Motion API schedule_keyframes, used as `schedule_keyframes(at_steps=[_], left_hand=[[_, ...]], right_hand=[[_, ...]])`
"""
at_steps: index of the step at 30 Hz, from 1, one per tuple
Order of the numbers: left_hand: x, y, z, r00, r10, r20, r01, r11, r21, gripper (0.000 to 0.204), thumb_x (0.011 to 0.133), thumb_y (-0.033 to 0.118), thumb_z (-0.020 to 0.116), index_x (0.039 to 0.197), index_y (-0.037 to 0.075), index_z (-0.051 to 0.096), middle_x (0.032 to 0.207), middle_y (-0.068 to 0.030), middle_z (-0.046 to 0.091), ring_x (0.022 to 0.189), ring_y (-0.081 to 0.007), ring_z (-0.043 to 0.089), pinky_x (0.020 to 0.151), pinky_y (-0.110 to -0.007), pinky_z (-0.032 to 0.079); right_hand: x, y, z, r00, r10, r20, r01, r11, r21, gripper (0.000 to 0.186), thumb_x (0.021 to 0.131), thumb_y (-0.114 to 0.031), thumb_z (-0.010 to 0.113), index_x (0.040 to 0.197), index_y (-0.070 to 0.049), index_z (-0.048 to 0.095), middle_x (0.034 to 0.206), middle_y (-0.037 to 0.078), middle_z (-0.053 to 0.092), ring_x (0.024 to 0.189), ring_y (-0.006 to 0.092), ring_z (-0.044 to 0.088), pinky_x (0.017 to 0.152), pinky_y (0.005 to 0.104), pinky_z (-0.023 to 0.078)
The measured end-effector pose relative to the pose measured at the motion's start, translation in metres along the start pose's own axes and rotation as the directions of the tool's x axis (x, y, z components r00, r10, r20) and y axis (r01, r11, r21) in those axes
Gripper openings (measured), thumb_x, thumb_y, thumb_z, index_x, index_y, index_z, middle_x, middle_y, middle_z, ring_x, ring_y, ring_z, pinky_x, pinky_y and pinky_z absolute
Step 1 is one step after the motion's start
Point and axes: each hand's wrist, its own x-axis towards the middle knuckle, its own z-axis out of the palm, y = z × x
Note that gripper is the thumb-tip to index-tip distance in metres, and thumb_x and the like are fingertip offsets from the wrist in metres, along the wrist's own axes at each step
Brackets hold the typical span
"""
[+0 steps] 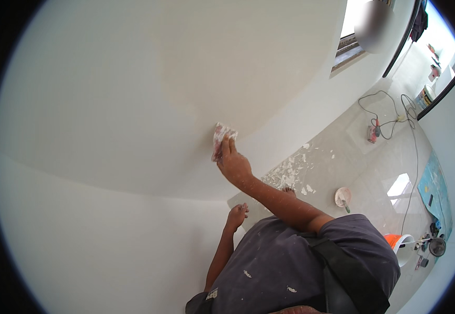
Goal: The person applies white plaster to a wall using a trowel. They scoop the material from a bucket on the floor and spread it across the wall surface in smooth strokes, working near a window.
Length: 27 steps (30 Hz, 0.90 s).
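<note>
My right hand [234, 162] grips a flat pad [221, 138], pinkish and smeared with white, and holds it against the pale wall [107, 104]. A faint beige area of wall lies above and right of the pad. Lower down, near the wall, my left hand [237, 215] hangs with fingers curled; what it holds, if anything, is too small to make out. White flakes [295, 167] are scattered on the floor along the wall. A round pinkish container [341, 194] with a green-handled tool in it stands on the floor to the right of my arm.
A red power tool [372, 134] and looping cable lie on the glossy floor [353, 157]. An orange-and-white bucket [395, 243], small tools [423, 251] and a blue sheet [434, 193] are at the right. A window [348, 44] and a doorway [436, 36] with another bucket [426, 96] are beyond.
</note>
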Motion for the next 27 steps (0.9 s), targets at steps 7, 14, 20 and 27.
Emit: schedule_keyframes(at_steps=[7, 14, 20, 27], left_hand=[[0.001, 0.000, 0.002, 0.999, -0.023, 0.033, 0.025, 0.999, -0.039, 0.051, 0.099, 0.043, 0.048, 0.108, -0.005, 0.062, 0.094, -0.0121, 0.068, 0.073, -0.0174, 0.063, 0.071, -0.032, 0.051], [0.002, -0.027, 0.003, 0.993, -0.105, 0.050, 0.106, 0.994, -0.014, 0.050, 0.099, 0.043, 0.049, 0.109, -0.004, 0.062, 0.094, -0.0114, 0.068, 0.075, -0.0172, 0.064, 0.071, -0.031, 0.052], [0.008, -0.056, 0.007, 0.986, -0.157, 0.062, 0.159, 0.987, -0.031, 0.050, 0.098, 0.043, 0.050, 0.109, -0.004, 0.063, 0.093, -0.0122, 0.068, 0.073, -0.0181, 0.065, 0.070, -0.031, 0.053], [0.005, -0.076, 0.003, 0.980, -0.195, 0.034, 0.196, 0.980, -0.045, 0.051, 0.098, 0.044, 0.051, 0.109, -0.004, 0.063, 0.093, -0.0125, 0.069, 0.073, -0.0183, 0.066, 0.069, -0.031, 0.052]], right_hand=[[-0.036, 0.018, -0.053, 0.973, -0.039, 0.226, 0.016, 0.995, 0.100, 0.059, 0.094, -0.018, 0.043, 0.148, -0.004, 0.026, 0.122, 0.029, 0.057, 0.096, 0.0436, 0.064, 0.089, 0.0511, 0.050], [0.063, 0.126, -0.282, 0.724, 0.029, -0.690, -0.169, 0.976, -0.136, 0.054, 0.091, -0.010, 0.045, 0.143, -0.002, 0.034, 0.124, 0.027, 0.057, 0.109, 0.0442, 0.057, 0.090, 0.0522, 0.047], [0.108, 0.125, -0.305, 0.745, -0.015, -0.667, -0.193, 0.952, -0.237, 0.058, 0.088, -0.005, 0.047, 0.144, 0.000, 0.031, 0.138, 0.025, 0.046, 0.115, 0.0437, 0.055, 0.096, 0.0498, 0.046], [0.084, 0.079, -0.224, 0.848, 0.009, -0.530, -0.125, 0.975, -0.183, 0.068, 0.087, -0.015, 0.060, 0.144, 0.003, 0.030, 0.137, 0.028, 0.047, 0.117, 0.0419, 0.055, 0.095, 0.0471, 0.049]])
